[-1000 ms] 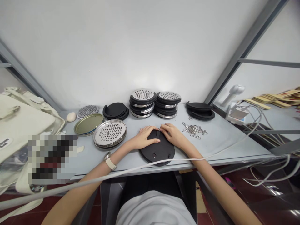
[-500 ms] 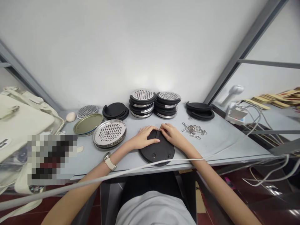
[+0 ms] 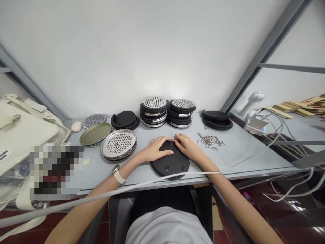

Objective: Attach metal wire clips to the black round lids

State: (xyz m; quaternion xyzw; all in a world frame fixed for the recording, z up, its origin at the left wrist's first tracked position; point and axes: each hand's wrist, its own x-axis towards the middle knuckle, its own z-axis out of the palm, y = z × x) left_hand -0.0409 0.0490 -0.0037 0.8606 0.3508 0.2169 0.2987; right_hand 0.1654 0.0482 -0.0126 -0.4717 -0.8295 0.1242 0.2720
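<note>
A round black disc (image 3: 170,162) lies at the table's front edge, with a small hole, a little knob and a straight groove on its face. My left hand (image 3: 157,149) grips its left side, thumb flat across the top and fingertips at the far edge. At that same far edge my right hand (image 3: 186,145) has its fingers curled in a pinch. Between the two hands' fingertips glints a small metal piece (image 3: 172,140), mostly hidden. A loose pile of wire hooks (image 3: 210,140) lies right of my right hand.
Two stacks of black holders with perforated metal plates (image 3: 155,102) stand by the wall. More black holders (image 3: 217,120) sit at the back right. Round metal lids (image 3: 95,134) and a grater-like plate (image 3: 118,144) lie left. A white cable (image 3: 142,184) crosses in front of my forearms.
</note>
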